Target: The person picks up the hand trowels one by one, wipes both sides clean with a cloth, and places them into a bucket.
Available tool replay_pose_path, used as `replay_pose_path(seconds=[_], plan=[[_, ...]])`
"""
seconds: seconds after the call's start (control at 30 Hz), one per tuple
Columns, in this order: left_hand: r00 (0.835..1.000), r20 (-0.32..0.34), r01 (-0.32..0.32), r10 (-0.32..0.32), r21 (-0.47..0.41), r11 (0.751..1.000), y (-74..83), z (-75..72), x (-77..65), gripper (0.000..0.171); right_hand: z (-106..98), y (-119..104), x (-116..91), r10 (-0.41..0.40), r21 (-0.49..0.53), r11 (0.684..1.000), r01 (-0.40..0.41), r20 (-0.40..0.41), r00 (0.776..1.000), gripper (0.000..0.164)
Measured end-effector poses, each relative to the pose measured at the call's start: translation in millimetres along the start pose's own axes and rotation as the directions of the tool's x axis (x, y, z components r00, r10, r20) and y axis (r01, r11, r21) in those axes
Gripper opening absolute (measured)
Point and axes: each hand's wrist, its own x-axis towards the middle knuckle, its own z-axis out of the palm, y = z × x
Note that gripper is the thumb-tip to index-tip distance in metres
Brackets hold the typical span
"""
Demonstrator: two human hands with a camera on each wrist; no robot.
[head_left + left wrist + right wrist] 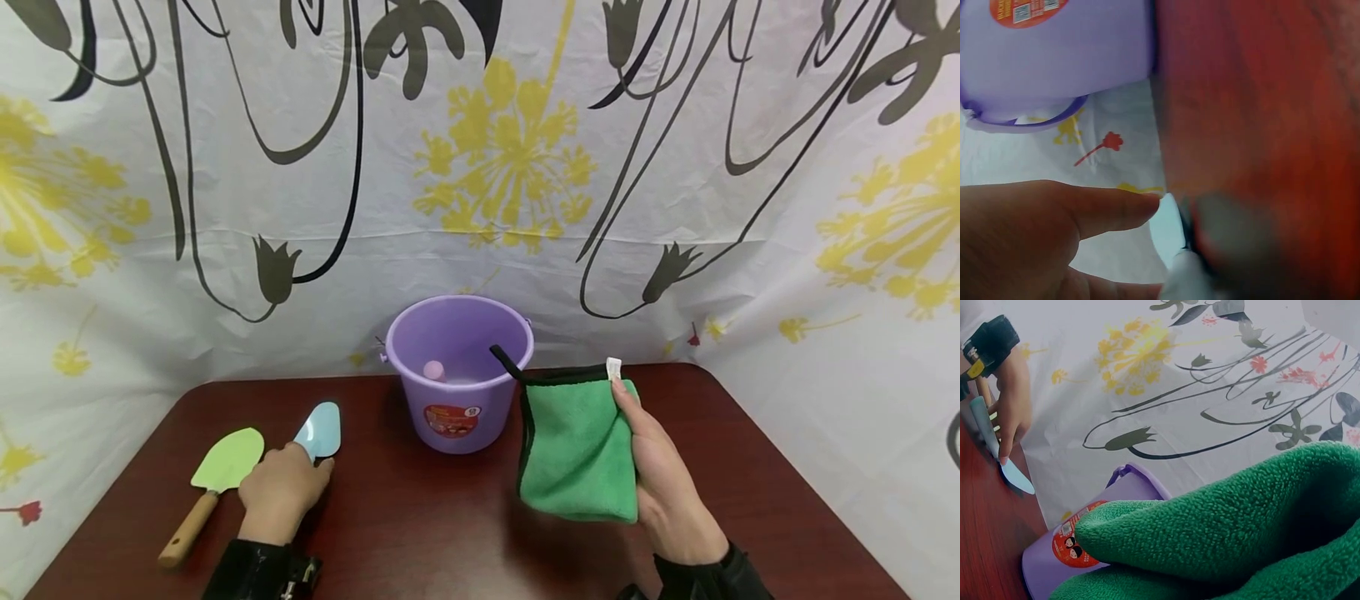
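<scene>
My left hand (281,490) is low over a small trowel with a light blue blade (320,429). In the left wrist view its thumb and a finger are spread apart at the trowel, the thumb tip right at the blade. The trowel's pale handle (985,425) shows uncovered in the right wrist view. To the left lies a trowel with a light green blade (230,460) and wooden handle. My right hand (666,475) holds up a folded green cloth (577,450) with black edging, thumb in front, other fingers hidden behind it.
A purple bucket (461,421) with a red label stands at the table's back, behind the cloth. Inside it shows a pinkish rounded thing (433,371). Patterned fabric (480,192) hangs behind and beside the dark red-brown table (420,533).
</scene>
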Motion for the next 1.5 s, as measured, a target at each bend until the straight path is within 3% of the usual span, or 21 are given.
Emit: replay_pose_path(seconds=[0.33,0.73,1.5], plan=[[0.999,0.022,0.032,-0.032,0.017,0.999,-4.8,8.0,8.3,0.065,-2,2,2,-0.013,0.012,1.0,0.012,0.015,1.0,0.021],[0.998,0.07,0.014,-0.008,-0.076,0.997,-12.0,11.6,9.6,0.039,-1,-2,0,0.003,0.008,1.0,-0.003,0.002,1.0,0.025],[0.998,0.065,0.002,0.004,-0.081,0.997,-21.8,13.8,14.9,0.035,3,-1,-6,-0.026,-0.014,1.0,0.026,-0.005,1.0,0.025]])
